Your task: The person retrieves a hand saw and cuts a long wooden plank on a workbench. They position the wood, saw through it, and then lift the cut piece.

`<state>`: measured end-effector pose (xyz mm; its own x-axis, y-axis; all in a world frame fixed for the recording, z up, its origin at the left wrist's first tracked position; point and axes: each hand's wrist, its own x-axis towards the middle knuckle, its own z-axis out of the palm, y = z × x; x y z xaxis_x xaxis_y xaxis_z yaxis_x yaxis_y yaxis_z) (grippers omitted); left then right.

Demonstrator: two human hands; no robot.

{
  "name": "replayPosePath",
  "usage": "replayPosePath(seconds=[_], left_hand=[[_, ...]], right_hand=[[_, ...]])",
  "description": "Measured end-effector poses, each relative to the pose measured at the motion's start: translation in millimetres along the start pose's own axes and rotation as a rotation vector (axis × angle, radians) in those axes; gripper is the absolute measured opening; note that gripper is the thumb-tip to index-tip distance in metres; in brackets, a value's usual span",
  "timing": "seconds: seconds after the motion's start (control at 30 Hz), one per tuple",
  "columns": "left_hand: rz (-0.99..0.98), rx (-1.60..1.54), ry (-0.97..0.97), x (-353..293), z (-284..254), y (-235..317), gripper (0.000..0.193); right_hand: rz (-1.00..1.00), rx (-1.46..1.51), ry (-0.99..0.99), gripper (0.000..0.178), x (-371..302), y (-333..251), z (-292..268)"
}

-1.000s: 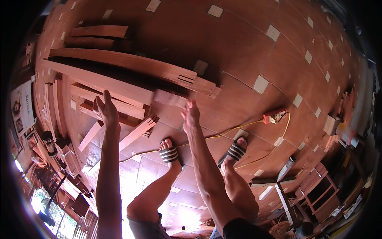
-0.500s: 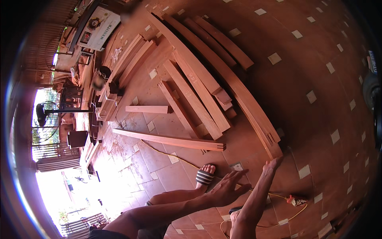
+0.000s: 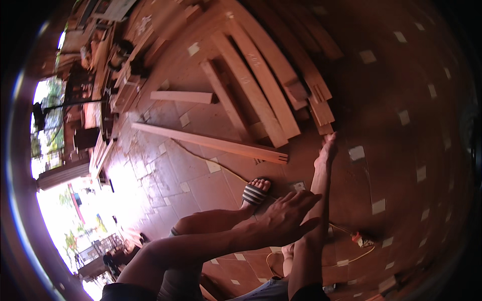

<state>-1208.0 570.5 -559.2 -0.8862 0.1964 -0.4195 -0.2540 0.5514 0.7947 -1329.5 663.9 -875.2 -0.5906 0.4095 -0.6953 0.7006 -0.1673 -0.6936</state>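
Observation:
My right hand [image 3: 327,149] reaches far out, its fingers closed at the near end of a long reddish wooden beam [image 3: 321,110]. Slots are cut into that beam end, and a second beam [image 3: 312,83] lies right against it. Blur hides exactly how the fingers sit on the wood. Nearer to me, my left hand [image 3: 283,216] hangs in the air over the floor, palm down and holding nothing. Its fingers are stretched, with the thumb apart.
Several planks [image 3: 256,85] lie side by side ahead. A slotted beam [image 3: 211,139] and a short piece [image 3: 182,97] lie to their left. A yellow cord [image 3: 226,170] crosses the tiles near my sandalled foot [image 3: 256,190]; a red-and-white plug [image 3: 359,239] lies at right.
The beam at my right hand has slid away from me, along with the one against it, and the hand has followed. My left hand stays raised. The whole view has shifted.

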Motion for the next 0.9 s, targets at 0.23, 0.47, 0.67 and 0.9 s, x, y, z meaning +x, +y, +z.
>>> replayPosePath(seconds=[0.23,0.47,0.67,0.9], left_hand=[[-0.237,-0.165,0.41,-30.7,-28.8,-59.6,0.053],[-0.66,-0.734,0.88,-64.6,-78.5,-173.0,0.049],[-1.255,-1.419,1.08,-136.2,-83.4,-300.5,0.08],[-0.77,-1.974,0.893,-127.8,-73.6,-266.5,0.102]], right_hand=[[-1.238,-1.024,-0.589,0.053,-171.7,1.0,55.0],[-1.304,-1.455,-0.735,0.046,-169.0,15.1,39.4],[-0.496,-1.413,-1.119,0.065,-217.5,-99.1,-78.5],[-0.744,-1.481,-1.011,0.066,-294.4,-148.4,-204.7]])
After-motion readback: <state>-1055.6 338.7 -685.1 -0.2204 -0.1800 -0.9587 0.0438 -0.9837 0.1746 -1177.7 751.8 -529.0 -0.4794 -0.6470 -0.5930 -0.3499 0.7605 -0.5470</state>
